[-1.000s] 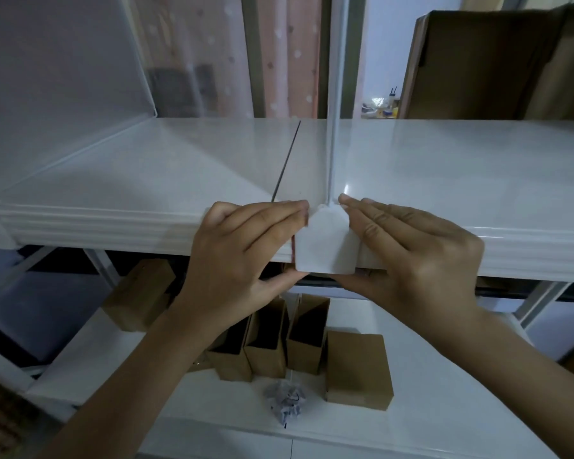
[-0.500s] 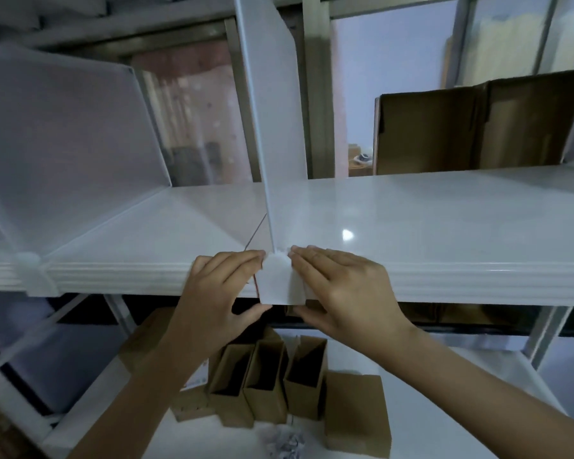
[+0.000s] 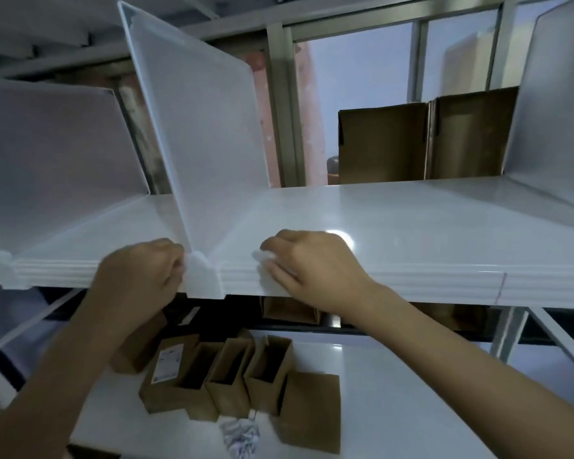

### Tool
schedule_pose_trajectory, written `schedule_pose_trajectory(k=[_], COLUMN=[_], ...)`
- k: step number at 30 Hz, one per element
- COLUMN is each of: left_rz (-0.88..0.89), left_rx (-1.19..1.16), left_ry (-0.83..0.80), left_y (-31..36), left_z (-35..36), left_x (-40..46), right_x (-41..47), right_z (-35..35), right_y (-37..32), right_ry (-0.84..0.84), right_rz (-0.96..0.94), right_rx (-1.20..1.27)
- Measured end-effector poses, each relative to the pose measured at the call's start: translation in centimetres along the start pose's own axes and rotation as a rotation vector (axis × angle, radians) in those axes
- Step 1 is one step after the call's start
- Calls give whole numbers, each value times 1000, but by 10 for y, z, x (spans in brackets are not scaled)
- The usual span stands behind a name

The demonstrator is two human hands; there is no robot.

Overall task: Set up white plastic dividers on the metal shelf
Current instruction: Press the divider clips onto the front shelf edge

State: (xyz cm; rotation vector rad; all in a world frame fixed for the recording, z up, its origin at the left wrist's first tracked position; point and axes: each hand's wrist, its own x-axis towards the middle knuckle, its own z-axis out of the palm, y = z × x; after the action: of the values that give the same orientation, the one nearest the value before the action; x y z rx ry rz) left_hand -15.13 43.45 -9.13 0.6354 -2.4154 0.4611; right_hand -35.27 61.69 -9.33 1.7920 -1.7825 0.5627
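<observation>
A translucent white plastic divider [image 3: 209, 127] stands on the white metal shelf [image 3: 428, 233], leaning a little to the left. Its white foot clip [image 3: 202, 276] hooks over the shelf's front lip. My left hand [image 3: 140, 276] is curled against the clip's left side and grips it. My right hand [image 3: 312, 266] lies to the right of the clip, apart from it, with bent fingers on the shelf lip. Its fingertips are blurred. Another divider [image 3: 53, 160] stands further left, and a third [image 3: 557, 104] at the far right.
Open brown cardboard boxes [image 3: 424, 140] stand behind the shelf. On the lower shelf [image 3: 395, 392] are several small brown cartons [image 3: 232, 376] and a crumpled plastic bag [image 3: 241, 438]. Grey shelf uprights [image 3: 282, 104] rise at the back.
My right hand has come off the clip and slid right along the shelf lip. My left hand has curled up beside the clip. The camera has tilted up, showing the whole divider.
</observation>
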Motion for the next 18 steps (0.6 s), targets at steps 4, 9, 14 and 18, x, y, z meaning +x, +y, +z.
schedule_pose_trajectory(k=[4, 9, 14, 18], left_rz=[-54, 92, 115, 172], left_rx=[46, -344, -462, -521], left_ry=[111, 161, 83, 23], left_y=[67, 154, 210, 248], left_z=[-31, -36, -30, -24], left_x=[0, 27, 66, 86], right_x=[-36, -74, -95, -115], right_z=[-34, -71, -106, -127], right_y=[42, 77, 86, 96], right_ry=[51, 21, 22, -11], right_rz=[83, 212, 324, 361], right_rx=[-11, -93, -158, -226])
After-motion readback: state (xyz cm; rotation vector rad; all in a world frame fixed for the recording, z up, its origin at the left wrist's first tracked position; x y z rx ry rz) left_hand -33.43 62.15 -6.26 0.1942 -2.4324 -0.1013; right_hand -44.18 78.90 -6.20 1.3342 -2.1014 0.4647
